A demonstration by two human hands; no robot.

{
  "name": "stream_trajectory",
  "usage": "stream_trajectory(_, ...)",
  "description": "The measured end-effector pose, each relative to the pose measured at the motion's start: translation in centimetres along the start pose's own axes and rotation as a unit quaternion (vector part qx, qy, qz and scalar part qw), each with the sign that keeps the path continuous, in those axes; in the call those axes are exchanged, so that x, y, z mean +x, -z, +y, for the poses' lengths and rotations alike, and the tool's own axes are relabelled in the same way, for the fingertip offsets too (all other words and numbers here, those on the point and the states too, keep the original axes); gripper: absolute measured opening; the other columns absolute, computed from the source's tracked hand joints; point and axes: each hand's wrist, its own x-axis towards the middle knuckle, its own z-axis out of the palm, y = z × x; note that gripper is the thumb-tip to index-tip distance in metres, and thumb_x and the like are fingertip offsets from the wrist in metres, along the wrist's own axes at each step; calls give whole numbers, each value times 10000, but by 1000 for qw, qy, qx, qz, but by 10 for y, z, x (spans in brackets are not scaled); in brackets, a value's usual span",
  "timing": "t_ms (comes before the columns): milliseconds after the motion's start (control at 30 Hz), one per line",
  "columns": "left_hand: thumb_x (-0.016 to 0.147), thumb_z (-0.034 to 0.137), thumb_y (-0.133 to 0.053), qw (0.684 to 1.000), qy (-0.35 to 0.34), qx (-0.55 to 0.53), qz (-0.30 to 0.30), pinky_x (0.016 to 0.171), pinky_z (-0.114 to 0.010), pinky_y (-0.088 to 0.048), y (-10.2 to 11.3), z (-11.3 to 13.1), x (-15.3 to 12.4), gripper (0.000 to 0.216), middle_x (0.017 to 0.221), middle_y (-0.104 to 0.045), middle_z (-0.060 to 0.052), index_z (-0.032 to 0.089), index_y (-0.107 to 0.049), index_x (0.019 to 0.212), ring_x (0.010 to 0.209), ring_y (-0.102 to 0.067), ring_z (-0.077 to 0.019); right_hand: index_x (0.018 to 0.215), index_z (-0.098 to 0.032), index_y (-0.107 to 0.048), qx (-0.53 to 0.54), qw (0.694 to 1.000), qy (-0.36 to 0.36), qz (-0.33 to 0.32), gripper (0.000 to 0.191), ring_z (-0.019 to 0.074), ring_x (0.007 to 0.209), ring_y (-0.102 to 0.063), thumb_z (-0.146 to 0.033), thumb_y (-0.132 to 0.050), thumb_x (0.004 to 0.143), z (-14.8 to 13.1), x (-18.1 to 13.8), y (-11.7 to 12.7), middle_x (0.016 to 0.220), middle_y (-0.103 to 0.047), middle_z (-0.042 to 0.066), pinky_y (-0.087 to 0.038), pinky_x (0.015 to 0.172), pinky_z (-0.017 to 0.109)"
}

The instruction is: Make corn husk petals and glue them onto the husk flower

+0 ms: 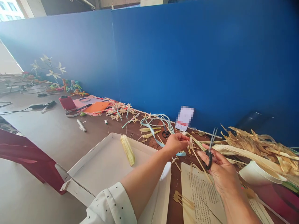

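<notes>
My left hand [176,144] pinches a thin pale strip of dried husk [192,143] at its fingertips, above the brown table. My right hand [218,169] grips small black scissors [211,146], blades pointing up and slightly apart, just right of the strip. Below both hands lies a printed paper sheet [198,193] with cut husk pieces [183,199] on it. A shallow white cardboard tray [102,165] sits to the left, holding a bundle of yellow husk strips [127,150].
A heap of dried corn husks [254,146] and a white paper cup [258,175] lie at the right. Light blue ribbon [155,124], another pair of scissors [166,133], husk flowers [50,67], cables and a red chair [28,158] are to the left. A blue wall backs the table.
</notes>
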Motion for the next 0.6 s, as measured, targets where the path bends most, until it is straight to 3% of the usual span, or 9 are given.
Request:
stream_trajectory(100,705,169,-663,998,-31,50,-34,498,-169,-351,-9,-5,-2,217,683,-573,17,128,-634,916,531,-465,-43,1208,-262,-612,-10,999,21,26,663,183,775,-644,-319,-800,575,6,6,-3,845,-707,21,-489,655,240)
stream_trajectory(233,700,195,-650,987,-83,120,-63,556,-179,-391,-15,-17,1,261,717,-604,10,152,-635,957,604,-522,-70,1189,-289,-621,-19,999,19,40,646,200,786,-664,-319,-797,568,10,11,-2,844,-718,19,-497,612,235)
stream_trajectory(600,734,284,-578,945,-138,290,-62,626,-193,-436,-18,-10,-12,293,848,-667,12,226,-629,1016,705,-578,-106,1160,-279,-627,11,1000,20,12,623,204,767,-676,-306,-798,561,10,10,1,805,-724,12,-521,622,249)
